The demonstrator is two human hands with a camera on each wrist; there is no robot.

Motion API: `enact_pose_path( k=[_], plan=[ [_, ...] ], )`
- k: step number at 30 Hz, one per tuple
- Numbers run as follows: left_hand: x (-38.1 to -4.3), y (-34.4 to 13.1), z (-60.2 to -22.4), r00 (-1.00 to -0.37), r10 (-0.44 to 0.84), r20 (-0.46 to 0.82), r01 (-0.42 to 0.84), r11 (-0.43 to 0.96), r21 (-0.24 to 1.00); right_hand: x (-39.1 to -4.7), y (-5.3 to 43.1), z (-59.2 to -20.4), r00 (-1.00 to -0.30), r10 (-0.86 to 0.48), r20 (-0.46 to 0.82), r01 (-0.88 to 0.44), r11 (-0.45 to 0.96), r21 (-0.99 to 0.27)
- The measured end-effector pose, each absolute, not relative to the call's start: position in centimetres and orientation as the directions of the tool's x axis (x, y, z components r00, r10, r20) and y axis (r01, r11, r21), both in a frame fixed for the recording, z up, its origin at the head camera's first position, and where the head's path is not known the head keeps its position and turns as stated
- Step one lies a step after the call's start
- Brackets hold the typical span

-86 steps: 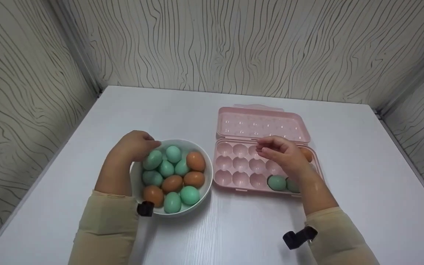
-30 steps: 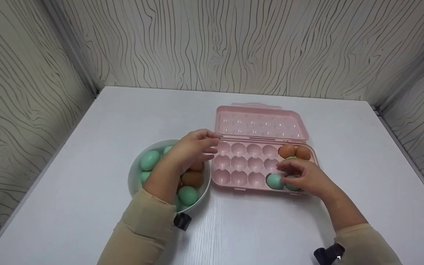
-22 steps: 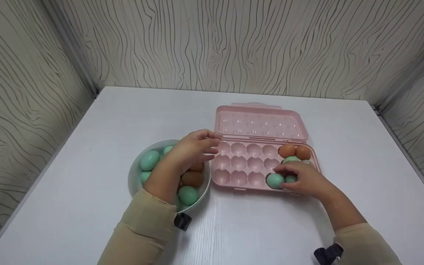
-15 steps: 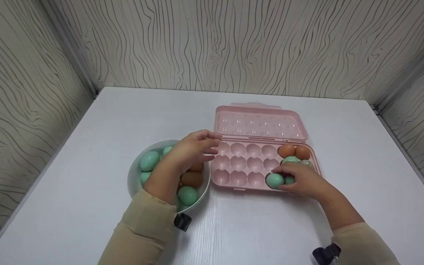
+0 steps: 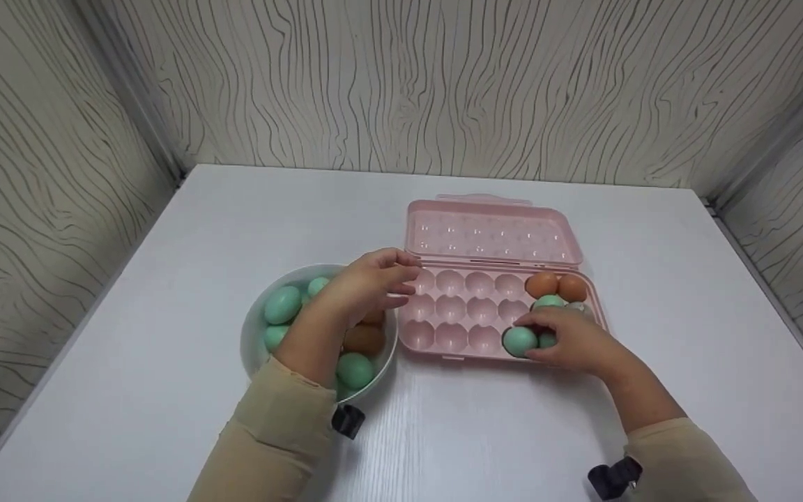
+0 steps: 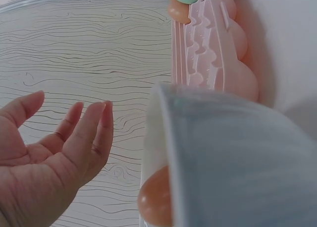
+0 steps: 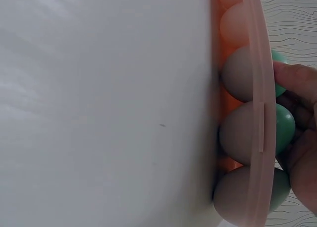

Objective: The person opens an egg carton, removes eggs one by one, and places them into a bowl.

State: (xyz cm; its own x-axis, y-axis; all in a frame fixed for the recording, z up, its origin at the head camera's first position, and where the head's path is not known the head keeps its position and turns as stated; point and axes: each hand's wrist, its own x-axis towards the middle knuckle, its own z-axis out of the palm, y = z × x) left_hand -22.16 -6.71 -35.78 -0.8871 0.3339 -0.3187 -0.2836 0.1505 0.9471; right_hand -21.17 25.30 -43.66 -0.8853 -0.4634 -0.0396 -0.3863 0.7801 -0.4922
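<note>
A pink egg carton [image 5: 454,352] lies open, its lid folded back. My right hand [image 5: 576,339] is over its front right part, pinching a green egg [image 5: 520,342] between thumb and fingers; the egg sits in a front-row cup. In the right wrist view the thumb [image 7: 297,79] presses on that egg, with another green egg [image 7: 284,129] beside it, partly under the hand. My left hand [image 5: 366,287] hovers over the far right of the white bowl [image 5: 254,348] with loosely bent fingers and holds nothing. The bowl contains green and brown eggs [image 5: 365,339], partly hidden by the left forearm.
Two brown eggs [image 5: 542,285] fill the back right cups, with a green egg [image 5: 548,302] and a pale egg [image 5: 578,307] in the middle row. Cups to the left hold no eggs. Patterned panels [image 5: 408,90] enclose the white table [image 5: 304,209].
My left hand has gone from the bowl's left side to its right rim. My right hand has moved from above the carton's middle to the front row and closed on the green egg.
</note>
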Motion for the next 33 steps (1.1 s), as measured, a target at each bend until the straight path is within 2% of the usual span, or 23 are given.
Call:
enact_pose_path(
  k=[4,13,20,24,29,33],
  plan=[
    [-22.1,-6.7,-35.9,-0.885,0.332,-0.326,-0.289,0.157,0.945,-21.4,25.6,-43.5,-0.88,-0.474,-0.007,-0.403,0.755,-0.517],
    [-22.1,-6.7,-35.8,-0.874,0.318,-0.367,-0.325,0.178,0.929,-21.9,26.5,-42.5,-0.891,-0.453,0.034,-0.359,0.657,-0.663],
    [-22.1,-6.6,-35.7,-0.871,0.322,-0.37,-0.324,0.19,0.927,-21.9,26.3,-41.4,-0.903,-0.424,0.068,-0.355,0.649,-0.673],
    [-22.1,-6.3,-35.7,-0.871,0.327,-0.368,-0.316,0.201,0.927,-22.0,25.9,-40.6,-0.905,-0.412,0.101,-0.352,0.595,-0.723],
    [-22.1,-5.9,-35.8,-0.87,0.349,-0.347,-0.294,0.196,0.935,-22.1,24.7,-39.4,-0.9,-0.425,0.095,-0.297,0.442,-0.846],
    [-22.0,-5.4,-35.8,-0.865,0.38,-0.327,-0.281,0.171,0.944,-22.4,23.3,-38.5,-0.887,-0.447,0.116,-0.293,0.35,-0.89]
  ],
)
